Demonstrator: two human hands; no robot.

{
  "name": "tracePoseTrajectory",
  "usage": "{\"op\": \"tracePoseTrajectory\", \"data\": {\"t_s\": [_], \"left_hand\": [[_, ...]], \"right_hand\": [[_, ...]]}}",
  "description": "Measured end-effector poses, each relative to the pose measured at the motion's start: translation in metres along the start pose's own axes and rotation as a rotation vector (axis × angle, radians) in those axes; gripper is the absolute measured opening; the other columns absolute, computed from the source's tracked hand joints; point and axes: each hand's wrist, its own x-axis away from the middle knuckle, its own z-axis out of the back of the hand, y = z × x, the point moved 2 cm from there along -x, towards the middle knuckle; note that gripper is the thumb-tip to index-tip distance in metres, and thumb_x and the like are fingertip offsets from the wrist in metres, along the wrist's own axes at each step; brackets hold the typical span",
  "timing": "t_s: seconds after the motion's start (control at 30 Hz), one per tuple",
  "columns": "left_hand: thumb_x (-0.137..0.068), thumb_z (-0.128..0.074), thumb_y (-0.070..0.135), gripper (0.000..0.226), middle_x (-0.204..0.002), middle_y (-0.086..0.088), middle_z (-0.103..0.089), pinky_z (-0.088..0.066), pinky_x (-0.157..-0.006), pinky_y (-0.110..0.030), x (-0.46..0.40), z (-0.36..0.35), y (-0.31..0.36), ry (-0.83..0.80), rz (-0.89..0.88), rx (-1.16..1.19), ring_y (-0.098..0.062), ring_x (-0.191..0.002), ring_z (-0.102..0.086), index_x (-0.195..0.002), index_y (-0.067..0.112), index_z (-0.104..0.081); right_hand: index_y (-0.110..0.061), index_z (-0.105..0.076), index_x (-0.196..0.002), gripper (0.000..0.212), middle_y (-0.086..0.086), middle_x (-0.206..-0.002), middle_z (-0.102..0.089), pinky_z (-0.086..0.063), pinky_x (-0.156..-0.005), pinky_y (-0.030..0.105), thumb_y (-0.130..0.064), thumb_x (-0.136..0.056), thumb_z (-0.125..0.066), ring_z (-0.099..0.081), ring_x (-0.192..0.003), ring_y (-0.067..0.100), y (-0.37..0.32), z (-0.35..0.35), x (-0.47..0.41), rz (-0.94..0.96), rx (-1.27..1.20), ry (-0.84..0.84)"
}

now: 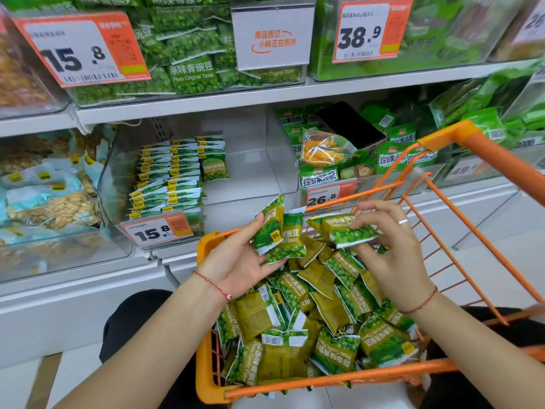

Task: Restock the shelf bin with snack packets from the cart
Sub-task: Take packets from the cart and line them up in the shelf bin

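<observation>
An orange wire cart (460, 262) holds a heap of green and olive garlic pea packets (318, 317). Over the heap, my left hand (236, 261) holds two packets (280, 231) upright between thumb and fingers. My right hand (395, 249) pinches another packet (345, 231) lying flat, just to the right of them. The clear shelf bin (265, 160) stands behind the cart on the lower shelf. Rows of the same packets (174, 175) fill its left side, and its right side is bare.
A 15.8 price tag (157, 230) hangs on the bin's front. Left of it sits a bin of blue peanut snack bags (50, 196); right of it are green vegetable crisp bags (324, 160) with a black phone (351, 125) lying on them. Pea packet bins line the upper shelf (191, 69).
</observation>
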Motion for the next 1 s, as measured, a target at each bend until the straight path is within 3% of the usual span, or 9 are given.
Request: {"op": "tracePoseTrajectory", "data": {"t_s": [0.1,0.2,0.27,0.33,0.47,0.67,0.77,0.87,1.0], "left_hand": [[-0.076,-0.062,0.031,0.037,-0.105,-0.008,-0.071,-0.06,-0.07,-0.032,-0.001,-0.001,0.001,0.004,-0.006,0.041,-0.024,-0.092,-0.07,-0.109,0.015,-0.063],[-0.077,-0.061,0.031,0.034,-0.102,-0.008,-0.072,-0.06,-0.068,-0.031,-0.001,-0.002,0.001,0.016,-0.006,0.072,-0.024,-0.088,-0.071,-0.107,0.015,-0.064],[-0.08,-0.061,0.031,0.032,-0.103,-0.007,-0.071,-0.06,-0.071,-0.031,-0.002,-0.003,-0.002,0.037,0.007,0.054,-0.024,-0.09,-0.07,-0.107,0.016,-0.065],[-0.078,-0.063,0.031,0.035,-0.107,-0.008,-0.07,-0.059,-0.074,-0.032,-0.003,-0.005,-0.006,0.061,0.021,0.029,-0.025,-0.095,-0.068,-0.109,0.015,-0.064],[-0.08,-0.065,0.028,0.035,-0.109,-0.01,-0.07,-0.06,-0.07,-0.032,-0.006,-0.011,-0.013,0.098,0.024,0.048,-0.024,-0.089,-0.07,-0.11,0.012,-0.063],[-0.086,-0.063,0.023,0.026,-0.1,-0.012,-0.07,-0.059,-0.071,-0.035,-0.009,-0.017,-0.011,0.149,-0.033,0.11,-0.023,-0.085,-0.07,-0.107,0.007,-0.063],[-0.086,-0.062,0.023,0.023,-0.094,-0.012,-0.071,-0.059,-0.072,-0.036,-0.008,-0.02,-0.01,0.145,-0.052,0.13,-0.023,-0.084,-0.07,-0.103,0.007,-0.065],[-0.089,-0.061,0.02,0.017,-0.087,-0.009,-0.072,-0.058,-0.076,-0.035,-0.009,-0.026,-0.012,0.168,-0.093,0.132,-0.023,-0.086,-0.068,-0.1,0.007,-0.064],[-0.093,-0.056,0.02,0.012,-0.072,-0.002,-0.072,-0.053,-0.08,-0.03,-0.014,-0.034,-0.018,0.232,-0.163,0.097,-0.018,-0.077,-0.066,-0.092,0.01,-0.063]], "right_hand": [[-0.05,-0.053,-0.091,0.055,-0.022,-0.129,-0.047,-0.054,-0.069,0.027,0.003,-0.083,-0.065,-0.063,-0.096,0.011,0.003,-0.001,0.0,-0.085,-0.025,-0.074],[-0.041,-0.06,-0.084,0.055,-0.019,-0.129,-0.051,-0.054,-0.067,0.027,0.014,-0.081,-0.059,-0.068,-0.093,0.025,0.007,-0.009,0.001,-0.234,-0.143,-0.14],[-0.033,-0.069,-0.086,0.049,-0.011,-0.129,-0.056,-0.056,-0.069,0.031,0.014,-0.08,-0.057,-0.069,-0.089,0.013,0.008,-0.011,0.001,-0.334,-0.266,-0.141],[-0.03,-0.076,-0.089,0.037,-0.008,-0.129,-0.059,-0.052,-0.072,0.017,-0.002,-0.079,-0.054,-0.063,-0.1,-0.001,0.007,-0.009,-0.002,-0.404,-0.433,-0.156],[-0.033,-0.078,-0.083,0.021,-0.012,-0.116,-0.068,-0.053,-0.069,0.019,-0.015,-0.084,-0.068,-0.061,-0.11,0.009,0.002,-0.006,-0.005,-0.497,-0.569,-0.075],[-0.02,-0.041,-0.142,0.07,-0.017,-0.105,-0.056,-0.039,-0.094,0.029,-0.001,-0.081,-0.069,-0.052,-0.11,0.009,0.005,-0.011,-0.009,-0.658,-0.494,0.042],[-0.009,-0.055,-0.124,0.054,-0.004,-0.108,-0.053,-0.039,-0.094,0.028,0.008,-0.074,-0.068,-0.048,-0.11,0.011,0.007,-0.019,-0.012,-0.797,-0.677,0.013],[-0.009,-0.061,-0.096,0.024,0.003,-0.099,-0.065,-0.052,-0.083,0.028,0.01,-0.082,-0.06,-0.063,-0.094,0.011,0.002,-0.029,-0.01,-0.867,-0.854,-0.056],[-0.011,-0.058,-0.107,0.016,0.006,-0.108,-0.063,-0.056,-0.086,0.037,-0.008,-0.092,-0.055,-0.065,-0.099,0.017,-0.001,-0.04,-0.006,-0.993,-1.063,-0.116]]}}
